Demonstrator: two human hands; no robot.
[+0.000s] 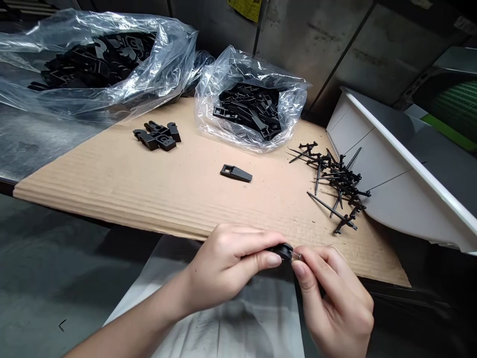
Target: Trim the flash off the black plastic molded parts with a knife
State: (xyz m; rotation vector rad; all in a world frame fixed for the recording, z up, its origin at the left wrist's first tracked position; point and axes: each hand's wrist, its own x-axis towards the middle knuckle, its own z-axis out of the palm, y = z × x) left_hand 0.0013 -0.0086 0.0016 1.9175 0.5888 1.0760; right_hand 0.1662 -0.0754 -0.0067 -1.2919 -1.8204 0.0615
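Observation:
My left hand (227, 266) and my right hand (335, 298) meet just below the front edge of a sheet of cardboard (156, 184). Both pinch a small black plastic part (283, 250) between thumb and fingers; most of the part is hidden by my fingers. A single black wedge-shaped piece (236, 173) lies on the cardboard ahead of my hands. To the right lies a heap of thin black pins (337, 181). At the back left of the cardboard rests a small cluster of black clips (158, 135).
A clear plastic bag of black pieces (248, 109) stands at the back centre. A larger bag of black parts (97, 59) lies at the back left. A white tilted panel (402, 174) borders the right. Grey sheet (242, 318) hangs below my hands.

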